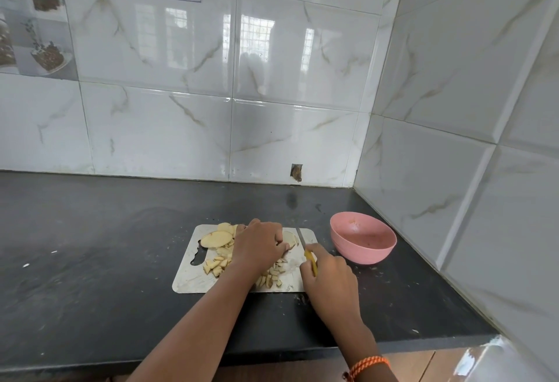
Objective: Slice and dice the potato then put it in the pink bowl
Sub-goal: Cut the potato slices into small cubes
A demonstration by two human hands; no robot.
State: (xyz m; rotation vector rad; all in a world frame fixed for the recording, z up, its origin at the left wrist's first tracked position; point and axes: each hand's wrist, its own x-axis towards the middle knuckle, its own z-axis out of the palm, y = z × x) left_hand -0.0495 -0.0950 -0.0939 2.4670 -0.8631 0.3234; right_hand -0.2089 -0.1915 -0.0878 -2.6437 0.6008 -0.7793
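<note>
Potato slice [289, 239] on board [193, 279], pinned under curled left fingers [279, 244] | knife [305, 248] just right of them, right fingers [314, 256] wrapped round its yellow handle | dice [273, 274] beneath left hand [260, 245] | pink bowl [363, 238] right of right hand [329, 279], on dark desk [90, 245].

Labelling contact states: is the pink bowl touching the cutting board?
Apart. The head view shows dark counter between the pink bowl and the cutting board.

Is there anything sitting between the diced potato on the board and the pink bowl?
Only the right hand holding the knife at the board's right edge. Beyond it, bare counter runs to the pink bowl; nothing else visible blocks the diced potato.
</note>
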